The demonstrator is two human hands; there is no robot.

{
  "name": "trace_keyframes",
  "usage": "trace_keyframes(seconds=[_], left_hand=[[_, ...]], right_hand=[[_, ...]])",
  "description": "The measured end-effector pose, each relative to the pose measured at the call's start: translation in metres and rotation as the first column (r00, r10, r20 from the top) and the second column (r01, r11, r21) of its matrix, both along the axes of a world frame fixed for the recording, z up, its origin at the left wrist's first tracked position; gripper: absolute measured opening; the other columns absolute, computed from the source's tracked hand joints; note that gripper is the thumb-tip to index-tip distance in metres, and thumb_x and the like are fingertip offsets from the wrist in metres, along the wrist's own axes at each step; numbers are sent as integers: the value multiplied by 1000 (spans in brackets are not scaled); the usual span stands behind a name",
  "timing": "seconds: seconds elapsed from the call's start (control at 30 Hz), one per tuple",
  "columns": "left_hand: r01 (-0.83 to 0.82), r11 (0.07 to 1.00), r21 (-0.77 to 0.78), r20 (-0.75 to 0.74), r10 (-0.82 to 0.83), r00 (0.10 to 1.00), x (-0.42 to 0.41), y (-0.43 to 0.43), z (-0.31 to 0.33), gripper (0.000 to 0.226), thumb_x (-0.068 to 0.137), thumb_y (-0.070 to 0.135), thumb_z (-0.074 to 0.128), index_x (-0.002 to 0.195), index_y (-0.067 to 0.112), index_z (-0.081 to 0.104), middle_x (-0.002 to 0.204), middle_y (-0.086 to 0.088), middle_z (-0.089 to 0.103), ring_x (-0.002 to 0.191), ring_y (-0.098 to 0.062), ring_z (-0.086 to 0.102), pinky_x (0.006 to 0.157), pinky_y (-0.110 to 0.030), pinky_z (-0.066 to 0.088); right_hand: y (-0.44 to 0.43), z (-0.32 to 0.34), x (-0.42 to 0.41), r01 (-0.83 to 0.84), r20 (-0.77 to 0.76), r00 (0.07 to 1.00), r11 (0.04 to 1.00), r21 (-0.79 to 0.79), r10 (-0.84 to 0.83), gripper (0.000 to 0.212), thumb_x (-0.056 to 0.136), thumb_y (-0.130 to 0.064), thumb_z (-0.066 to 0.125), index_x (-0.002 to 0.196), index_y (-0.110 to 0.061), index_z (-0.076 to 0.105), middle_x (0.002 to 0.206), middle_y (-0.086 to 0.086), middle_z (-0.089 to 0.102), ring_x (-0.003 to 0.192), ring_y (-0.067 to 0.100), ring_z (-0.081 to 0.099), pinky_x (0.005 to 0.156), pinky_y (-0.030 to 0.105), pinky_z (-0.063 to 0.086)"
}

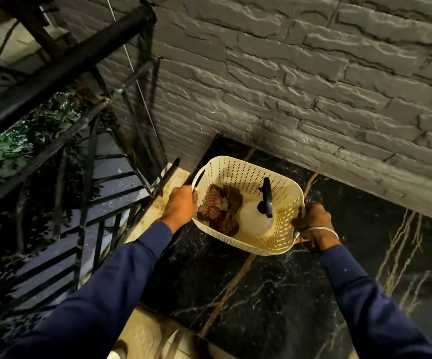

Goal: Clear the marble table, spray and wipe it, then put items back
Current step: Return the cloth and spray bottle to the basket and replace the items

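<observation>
A cream perforated plastic basket [246, 172] is over the far left corner of the black marble table [274, 288]; whether it rests on the top or hangs just above it I cannot tell. My left hand [180, 207] grips its left handle. My right hand [313, 225] grips its right handle. Inside the basket lie a crumpled brown striped cloth [220, 206] and a white spray bottle [255, 216] with a black trigger head [266, 198].
A grey stone-brick wall [287, 86] runs behind the table. A black metal railing [62, 156] stands to the left, with foliage and a drop beyond it. A pale stone ledge [155, 203] runs between railing and table. The marble has gold veins.
</observation>
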State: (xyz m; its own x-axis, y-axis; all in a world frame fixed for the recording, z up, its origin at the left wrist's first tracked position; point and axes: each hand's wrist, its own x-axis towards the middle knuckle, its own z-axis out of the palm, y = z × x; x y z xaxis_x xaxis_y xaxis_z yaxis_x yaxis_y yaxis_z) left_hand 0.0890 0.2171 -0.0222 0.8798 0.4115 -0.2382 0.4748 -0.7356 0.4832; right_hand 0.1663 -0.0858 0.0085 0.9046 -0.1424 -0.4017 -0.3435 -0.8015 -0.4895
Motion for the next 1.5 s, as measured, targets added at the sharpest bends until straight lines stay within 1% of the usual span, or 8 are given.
trace_keyframes(seconds=[0.3,0.43,0.63,0.7,0.87,1.13,1.3,1.5], left_hand=[[-35,999,-3,93,35,995,-22,1,24,60,95,59,33,126,11,49,104,-19,69,98,-38,63,81,-40,52],[-166,983,80,287,137,948,-76,16,35,50,94,59,36,127,22,46,101,-11,72,93,-34,66,75,-41,54],[-252,959,132,378,186,907,-179,31,42,37,93,53,42,114,25,54,96,0,73,81,-22,69,65,-35,55],[-330,936,122,365,267,892,-222,35,31,27,92,45,50,109,26,58,95,2,73,83,-21,69,66,-33,55],[-440,898,25,168,430,887,-336,43,-7,14,86,38,58,95,29,64,93,7,73,76,-12,68,70,-31,56],[-671,741,-21,-69,669,740,-473,42,-86,20,76,17,75,95,12,70,99,-12,70,89,-32,66,79,-34,50],[-854,521,-11,-227,830,509,-513,33,-149,69,67,51,75,115,4,60,109,-17,65,102,-36,60,78,-35,46],[-941,324,-95,-435,837,332,-504,12,-196,76,68,55,78,116,1,54,111,-13,65,103,-30,62,75,-28,43]], right_hand=[[3,13,-36,-35,141,989,998,-46,41,62,77,-33,78,120,3,51,114,25,61,103,41,60,83,45,53],[20,32,-86,-165,682,712,984,-67,166,41,80,-31,74,105,-6,54,99,16,59,87,28,55,71,33,40],[96,45,-154,-594,715,602,798,104,355,16,84,-19,69,92,-7,61,87,5,62,71,17,53,67,23,41],[124,31,-177,-708,692,545,702,79,473,15,84,-20,66,86,-6,61,82,12,64,72,29,58,66,38,46],[190,-17,-237,-886,531,438,447,121,725,6,79,-14,68,76,-11,63,71,6,65,70,26,63,71,35,51],[258,-132,-337,-982,70,-43,-55,183,997,38,72,-22,79,104,-9,63,99,9,69,93,28,64,83,32,49],[286,-214,-385,-982,-123,-155,-139,128,980,75,58,-29,87,122,-15,52,113,10,65,105,32,61,88,36,49],[300,-284,-429,-967,-175,-252,-238,94,952,109,66,-26,85,150,-12,18,155,13,23,143,30,26,119,37,21]])
